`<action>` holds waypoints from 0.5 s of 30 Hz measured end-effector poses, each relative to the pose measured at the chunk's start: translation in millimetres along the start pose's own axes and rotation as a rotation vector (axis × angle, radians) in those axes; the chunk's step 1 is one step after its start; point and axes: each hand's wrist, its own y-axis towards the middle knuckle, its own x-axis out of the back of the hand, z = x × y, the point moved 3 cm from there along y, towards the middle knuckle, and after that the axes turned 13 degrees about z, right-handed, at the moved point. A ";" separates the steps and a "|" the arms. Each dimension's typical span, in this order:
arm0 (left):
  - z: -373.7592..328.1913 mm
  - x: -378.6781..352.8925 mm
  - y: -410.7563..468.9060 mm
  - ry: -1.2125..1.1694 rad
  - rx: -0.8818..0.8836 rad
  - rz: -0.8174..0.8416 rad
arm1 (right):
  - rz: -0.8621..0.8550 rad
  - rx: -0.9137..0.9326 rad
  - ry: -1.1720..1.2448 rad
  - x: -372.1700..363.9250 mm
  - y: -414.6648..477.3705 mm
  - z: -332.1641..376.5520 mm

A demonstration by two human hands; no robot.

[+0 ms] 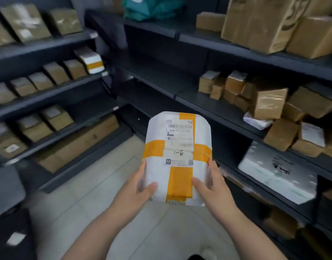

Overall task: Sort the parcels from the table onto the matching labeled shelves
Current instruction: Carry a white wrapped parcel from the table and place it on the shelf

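A white parcel (180,128) crossed with orange tape is held in front of me, above the floor. A shipping label and a handwritten "1-8" face up on it. My left hand (137,188) grips its lower left edge, thumb on top. My right hand (212,186) grips its lower right edge, thumb on the orange tape. Dark shelves (157,85) meet in the corner ahead.
The left shelves hold rows of small brown boxes (48,79) and one white-and-orange parcel (91,60). The right shelves carry large cardboard boxes (259,23), a pile of small boxes (268,104) and a grey plastic parcel (277,171). A teal bag (152,8) lies up top. Pale tiled floor (97,194) below.
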 end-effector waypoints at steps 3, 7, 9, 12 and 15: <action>23.5 22.7 -10.8 -0.007 0.065 -0.107 | 0.126 0.023 -0.023 -28.2 35.8 7.6; 39.6 49.3 -12.2 -0.006 0.164 -0.288 | 0.275 0.084 -0.008 -53.8 83.1 29.1; 39.0 61.7 -5.5 -0.015 0.184 -0.347 | 0.339 0.118 -0.019 -60.9 109.5 36.4; 31.0 72.5 8.6 -0.051 0.234 -0.415 | 0.386 0.155 -0.025 -61.6 145.4 46.4; 17.4 80.3 35.1 -0.048 0.254 -0.505 | 0.437 0.190 -0.023 -48.9 186.2 57.8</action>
